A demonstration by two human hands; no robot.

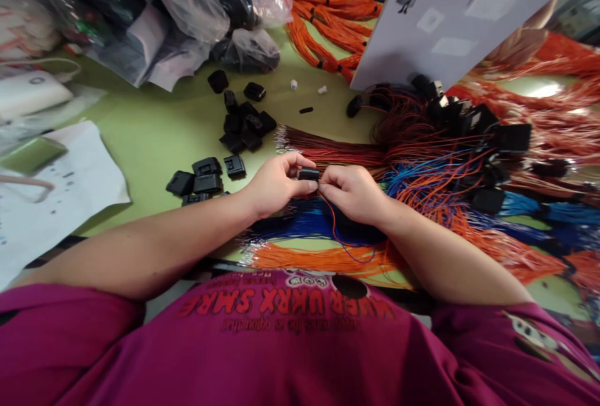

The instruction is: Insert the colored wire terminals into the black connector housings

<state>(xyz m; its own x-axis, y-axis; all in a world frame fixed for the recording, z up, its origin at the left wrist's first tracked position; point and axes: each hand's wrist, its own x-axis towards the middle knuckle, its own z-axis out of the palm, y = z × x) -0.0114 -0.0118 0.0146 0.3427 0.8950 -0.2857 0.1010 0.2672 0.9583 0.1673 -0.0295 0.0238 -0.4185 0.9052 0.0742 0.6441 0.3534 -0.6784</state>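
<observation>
Between the thumb and fingers of my left hand (pixel 276 182) is a small black connector housing (pixel 309 173). My right hand (pixel 352 192) pinches a thin wire at the housing's right end; the fingertips hide the exact spot where wire and housing meet. An orange wire (pixel 334 222) hangs down from there and a purple one (pixel 356 259) curves beneath. Under and around both hands lie bundles of cut wires: brown-red (pixel 328 142), dark blue (pixel 295 226) and orange (pixel 300 256). Their crimped metal tips point left.
Loose black housings (pixel 246 123) are piled left of the wires, with more (pixel 206 175) nearer me. Wired black connectors (pixel 473 122) heap up at right beside a leaning white board (pixel 422 25). Plastic bags (pixel 197 0) fill the back left; a paper sheet (pixel 100 175) lies at left.
</observation>
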